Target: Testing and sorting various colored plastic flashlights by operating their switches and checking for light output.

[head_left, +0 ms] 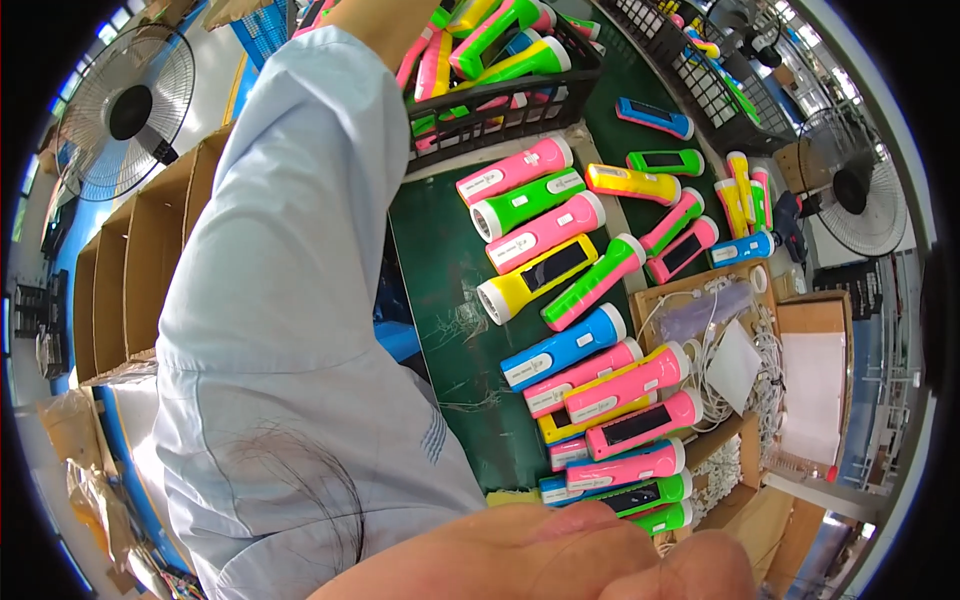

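Note:
My left arm, in a light blue sleeve, stretches up and away past the table's left side. Only the bare wrist shows beside a black plastic crate; the hand itself lies outside the picture. Pink, green and yellow flashlights fill the crate. More flashlights lie in a slanting column on the green table: a yellow one with a dark panel, a blue one, and several pink and green ones. Toward the near end some are stacked on each other. My right hand does not appear.
Right of the column, several flashlights lie loose. A wooden tray holds white cords. Another black crate stands farther right. Standing fans flank the table, with open cardboard boxes at the left.

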`<act>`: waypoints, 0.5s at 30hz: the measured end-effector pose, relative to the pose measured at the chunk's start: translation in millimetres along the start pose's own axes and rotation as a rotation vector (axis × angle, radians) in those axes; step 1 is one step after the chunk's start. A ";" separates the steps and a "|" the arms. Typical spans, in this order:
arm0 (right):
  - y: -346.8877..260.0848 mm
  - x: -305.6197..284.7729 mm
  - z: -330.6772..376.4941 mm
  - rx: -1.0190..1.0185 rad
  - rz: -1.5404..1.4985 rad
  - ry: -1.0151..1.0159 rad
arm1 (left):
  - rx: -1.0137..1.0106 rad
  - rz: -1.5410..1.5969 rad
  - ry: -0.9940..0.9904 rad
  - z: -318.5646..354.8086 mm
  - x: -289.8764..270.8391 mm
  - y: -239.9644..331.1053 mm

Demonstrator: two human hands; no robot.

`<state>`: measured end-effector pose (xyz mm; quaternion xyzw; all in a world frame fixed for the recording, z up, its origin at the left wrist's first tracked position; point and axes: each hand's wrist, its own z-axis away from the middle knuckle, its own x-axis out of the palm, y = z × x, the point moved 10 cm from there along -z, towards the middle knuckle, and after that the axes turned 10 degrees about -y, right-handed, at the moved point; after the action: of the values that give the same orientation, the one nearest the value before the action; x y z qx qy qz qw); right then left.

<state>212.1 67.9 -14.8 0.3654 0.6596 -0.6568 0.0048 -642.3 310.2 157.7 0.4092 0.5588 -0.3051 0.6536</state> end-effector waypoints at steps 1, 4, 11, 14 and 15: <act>2.8 1.6 0.9 0.032 -0.034 0.000 | -0.033 -0.259 0.423 4.3 -12.0 32.1; 20.3 -5.2 -3.2 0.136 -0.118 0.026 | 0.434 -0.016 0.449 -7.4 9.3 140.7; -10.5 21.6 11.7 0.056 -0.222 -0.080 | 0.545 -0.230 -0.492 83.7 267.9 306.0; -25.2 12.6 22.0 0.099 -0.307 -0.043 | 0.493 -0.101 -0.402 73.7 283.2 282.4; -8.8 7.1 20.4 0.079 -0.307 -0.099 | 0.351 -0.108 -0.358 78.9 267.8 271.1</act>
<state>193.0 54.7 -13.4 0.2276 0.6802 -0.6924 -0.0776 -321.6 386.6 -49.1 0.4255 0.3937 -0.4995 0.6438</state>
